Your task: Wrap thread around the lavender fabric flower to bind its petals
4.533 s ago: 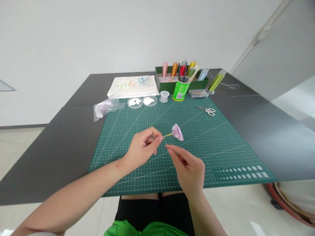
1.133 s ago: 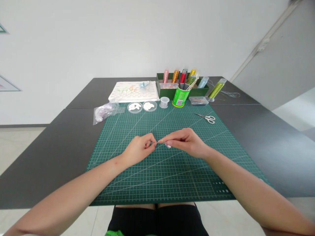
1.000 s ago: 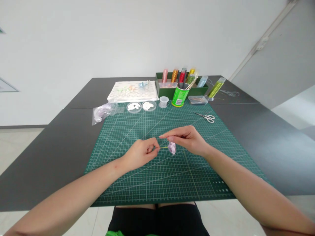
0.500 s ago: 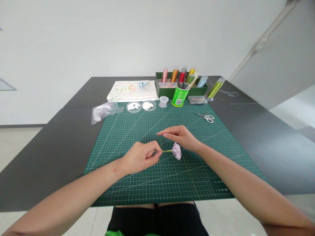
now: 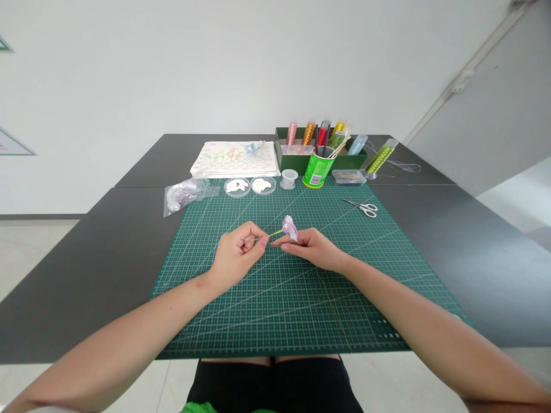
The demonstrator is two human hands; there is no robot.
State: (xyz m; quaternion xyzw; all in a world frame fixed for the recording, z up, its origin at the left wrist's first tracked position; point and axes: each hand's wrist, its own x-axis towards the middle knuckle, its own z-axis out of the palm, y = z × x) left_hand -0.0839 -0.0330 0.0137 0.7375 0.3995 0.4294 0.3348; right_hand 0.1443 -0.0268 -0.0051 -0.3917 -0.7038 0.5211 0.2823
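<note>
A pale purple flower (image 5: 290,228) on a thin green stem is held above the green cutting mat (image 5: 258,310). My left hand (image 5: 242,248) pinches the stem between thumb and forefinger, with the bloom pointing right and slightly up. Just below the bloom is my right hand (image 5: 310,246), its fingers stretched toward the left and its thumb a little apart from them. Its fingertips lie close to the stem and partly behind the lower petals; whether they touch the flower is unclear.
Scissors (image 5: 364,207) lie on the mat's right. Along the back are a plastic bag (image 5: 183,195), two dishes of white pieces (image 5: 237,187), (image 5: 263,185), a clear spool (image 5: 288,179), a green can (image 5: 317,170), a green box (image 5: 288,163) and white sheets (image 5: 232,167).
My left hand has raised the flower away from me and slightly left, tilting the bloom upward. My right hand has shifted slightly down and left, now beneath the bloom.
</note>
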